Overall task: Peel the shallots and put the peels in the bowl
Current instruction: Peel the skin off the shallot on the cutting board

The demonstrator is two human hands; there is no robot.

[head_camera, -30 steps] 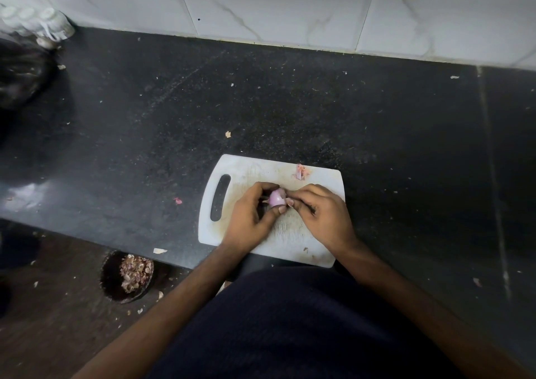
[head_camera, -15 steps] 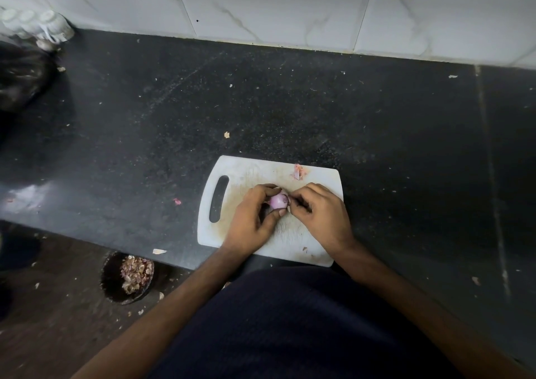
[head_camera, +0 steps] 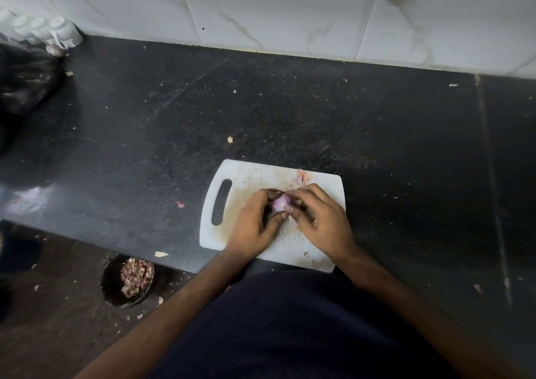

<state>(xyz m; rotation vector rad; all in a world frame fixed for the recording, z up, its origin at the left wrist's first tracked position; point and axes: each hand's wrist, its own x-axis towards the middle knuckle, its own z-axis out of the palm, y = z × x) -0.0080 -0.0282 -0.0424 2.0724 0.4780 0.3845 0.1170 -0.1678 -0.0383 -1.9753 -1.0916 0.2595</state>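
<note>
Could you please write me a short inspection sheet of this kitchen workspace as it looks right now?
Surface: dark stone counter, dusted with pale specks.
Job's things: shallot held over the white cutting board; dark bowl with peels on the floor below the counter edge.
Clutter: pink peel scrap on the board's far edge; loose peel bits on the counter.
Grippers: left hand and right hand both grip the shallot.
Cables: nothing seen.
Surroundings: white marbled wall tiles; white-capped bottles and a black bag at far left.
</note>
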